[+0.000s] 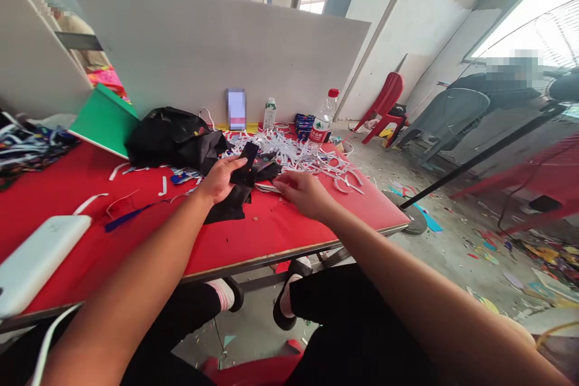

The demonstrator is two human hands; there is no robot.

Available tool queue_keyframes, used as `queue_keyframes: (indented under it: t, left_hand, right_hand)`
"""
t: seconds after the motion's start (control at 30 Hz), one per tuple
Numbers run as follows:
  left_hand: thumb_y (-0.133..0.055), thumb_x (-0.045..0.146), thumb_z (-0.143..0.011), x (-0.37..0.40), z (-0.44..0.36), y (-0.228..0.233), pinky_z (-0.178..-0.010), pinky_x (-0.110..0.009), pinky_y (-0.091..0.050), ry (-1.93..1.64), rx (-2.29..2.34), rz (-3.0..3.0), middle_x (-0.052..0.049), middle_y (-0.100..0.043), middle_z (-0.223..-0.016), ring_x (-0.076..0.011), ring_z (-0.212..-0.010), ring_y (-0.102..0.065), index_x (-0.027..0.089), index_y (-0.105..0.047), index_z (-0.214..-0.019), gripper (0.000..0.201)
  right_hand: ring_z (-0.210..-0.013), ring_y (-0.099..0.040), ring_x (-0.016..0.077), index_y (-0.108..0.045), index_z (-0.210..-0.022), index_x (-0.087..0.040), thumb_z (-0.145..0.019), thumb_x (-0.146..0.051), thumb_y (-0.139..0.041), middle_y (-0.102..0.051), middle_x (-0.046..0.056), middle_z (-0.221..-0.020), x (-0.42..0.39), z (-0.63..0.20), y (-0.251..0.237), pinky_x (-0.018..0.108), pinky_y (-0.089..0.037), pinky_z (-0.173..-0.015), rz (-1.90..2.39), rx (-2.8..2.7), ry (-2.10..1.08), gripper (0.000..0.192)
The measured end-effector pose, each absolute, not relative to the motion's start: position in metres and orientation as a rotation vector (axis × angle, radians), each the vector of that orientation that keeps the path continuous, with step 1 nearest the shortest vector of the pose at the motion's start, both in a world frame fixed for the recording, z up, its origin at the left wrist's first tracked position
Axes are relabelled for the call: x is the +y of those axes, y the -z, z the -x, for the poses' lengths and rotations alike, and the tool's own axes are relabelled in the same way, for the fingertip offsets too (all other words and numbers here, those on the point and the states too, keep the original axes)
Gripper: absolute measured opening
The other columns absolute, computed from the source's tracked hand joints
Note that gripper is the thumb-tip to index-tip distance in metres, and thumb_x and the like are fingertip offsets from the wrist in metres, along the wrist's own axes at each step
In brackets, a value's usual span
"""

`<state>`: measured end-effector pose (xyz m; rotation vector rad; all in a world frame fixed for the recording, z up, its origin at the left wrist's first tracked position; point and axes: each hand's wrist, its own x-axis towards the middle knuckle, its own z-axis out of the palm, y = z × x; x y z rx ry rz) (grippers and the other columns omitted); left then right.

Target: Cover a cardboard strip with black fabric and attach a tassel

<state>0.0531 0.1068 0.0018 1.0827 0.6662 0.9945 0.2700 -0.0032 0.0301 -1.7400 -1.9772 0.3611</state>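
My left hand [221, 179] is closed around a folded black strip of material [246, 164], which looks like fabric, with the thumb lying on top. Below it, more black material [228, 205] spreads on the red tabletop [280, 226]. My right hand [302, 192] has its fingers drawn together at the end of a thin pale grey piece [268, 188]; its kind is unclear, and the fingertips are partly hidden. Just behind both hands lies a heap of white paper-like strips [289, 151]. A black bag-like bundle [169, 136] rests to the left of the heap.
A phone [236, 108], a small white bottle [270, 113] and a red-capped plastic bottle [323, 117] stand along the back. On the left are a green board [106, 119] and a white power bank [45, 259] with a cable. A fan pole [479, 160] rises beyond the right edge.
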Motion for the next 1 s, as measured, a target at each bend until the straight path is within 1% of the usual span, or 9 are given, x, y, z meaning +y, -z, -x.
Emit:
queue_keyframes:
  t: [0.1, 0.2, 0.27, 0.37, 0.57, 0.7, 0.83, 0.9, 1.0]
  left_hand:
    - [-0.089, 0.031, -0.073, 0.108, -0.051, -0.002, -0.059, -0.026, -0.058, -1.064, 0.693, -1.035, -0.002, -0.076, -0.073, -0.0157, -0.063, -0.07, 0.016, -0.074, -0.089, 0.026]
    - [-0.093, 0.029, -0.069, 0.111, -0.047, -0.002, -0.059, -0.024, -0.057, -1.14, 0.712, -0.987, 0.0, -0.075, -0.072, -0.0151, -0.063, -0.072, 0.018, -0.071, -0.089, 0.032]
    - [-0.094, 0.028, -0.067, 0.112, -0.046, -0.002, -0.063, -0.025, -0.06, -1.182, 0.714, -0.966, 0.0, -0.075, -0.075, -0.0174, -0.07, -0.075, 0.019, -0.069, -0.09, 0.035]
    - [-0.094, 0.026, -0.064, 0.111, -0.048, -0.001, -0.066, -0.026, -0.061, -1.229, 0.735, -0.96, -0.001, -0.076, -0.081, -0.0191, -0.075, -0.077, 0.019, -0.067, -0.094, 0.041]
    - [-0.097, 0.024, -0.067, 0.108, -0.052, 0.01, -0.074, -0.028, -0.063, -1.347, 0.863, -1.083, 0.0, -0.08, -0.099, -0.0199, -0.085, -0.078, 0.031, -0.05, -0.153, 0.098]
    - [-0.091, 0.042, -0.079, 0.11, -0.044, 0.017, -0.072, -0.027, -0.063, -1.345, 1.086, -1.301, -0.007, -0.082, -0.096, -0.0229, -0.087, -0.077, 0.018, -0.079, -0.125, 0.054]
    - [-0.078, 0.054, -0.091, 0.106, -0.042, 0.017, -0.066, -0.03, -0.065, -1.398, 1.109, -1.312, -0.013, -0.078, -0.132, -0.0238, -0.086, -0.079, 0.02, -0.082, -0.12, 0.045]
    - [-0.076, 0.054, -0.093, 0.102, -0.045, 0.015, -0.068, -0.03, -0.066, -1.42, 1.094, -1.336, -0.013, -0.073, -0.142, -0.0252, -0.091, -0.08, 0.021, -0.083, -0.115, 0.04]
    - [-0.083, 0.053, -0.087, 0.095, -0.05, 0.01, -0.069, -0.031, -0.066, -1.374, 1.115, -1.371, -0.012, -0.084, -0.11, -0.0275, -0.087, -0.082, 0.022, -0.082, -0.121, 0.047]
  right_hand:
    - [-0.078, -0.069, 0.0217, -0.079, -0.101, -0.021, -0.103, -0.036, -0.057, -0.076, 0.006, -0.084, 0.023, -0.302, -0.054, 0.033, -0.047, -0.07, 1.872, -2.019, -0.378, 0.027]
    - [-0.08, -0.068, 0.0231, -0.078, -0.088, -0.019, -0.08, -0.02, -0.079, -0.077, 0.008, -0.088, 0.03, -0.331, -0.059, 0.033, -0.043, -0.07, 2.036, -2.145, -0.447, 0.008]
    - [-0.082, -0.068, 0.0235, -0.077, -0.095, -0.019, -0.07, -0.014, -0.084, -0.078, 0.008, -0.093, 0.028, -0.34, -0.051, 0.031, -0.041, -0.066, 2.112, -2.219, -0.524, 0.026]
    - [-0.087, -0.07, 0.0253, -0.072, -0.111, -0.017, -0.073, -0.013, -0.079, -0.078, 0.012, -0.104, 0.023, -0.334, -0.037, 0.03, -0.037, -0.062, 2.155, -2.288, -0.581, 0.039]
    - [-0.097, -0.071, 0.0264, -0.067, -0.11, -0.017, -0.079, -0.007, -0.066, -0.078, 0.012, -0.111, 0.028, -0.325, -0.036, 0.03, -0.039, -0.068, 2.106, -2.345, -0.545, 0.032]
    - [-0.091, -0.069, 0.0231, -0.07, -0.107, -0.019, -0.079, -0.004, -0.061, -0.075, 0.009, -0.106, 0.037, -0.347, -0.046, 0.03, -0.042, -0.072, 2.045, -2.219, -0.447, 0.033]
    - [-0.08, -0.063, 0.0218, -0.073, -0.103, -0.022, -0.09, -0.027, -0.068, -0.072, 0.006, -0.092, 0.051, -0.357, -0.044, 0.032, -0.043, -0.071, 1.85, -1.868, -0.486, 0.015]
    - [-0.07, -0.057, 0.0199, -0.072, -0.097, -0.022, -0.09, -0.045, -0.072, -0.067, 0.002, -0.079, 0.056, -0.351, -0.04, 0.031, -0.04, -0.063, 1.793, -1.597, -0.651, 0.023]
    - [-0.063, -0.048, 0.0157, -0.066, -0.088, -0.023, -0.079, -0.06, -0.084, -0.059, -0.002, -0.072, 0.054, -0.333, -0.036, 0.029, -0.037, -0.055, 1.58, -1.243, -0.97, 0.043]
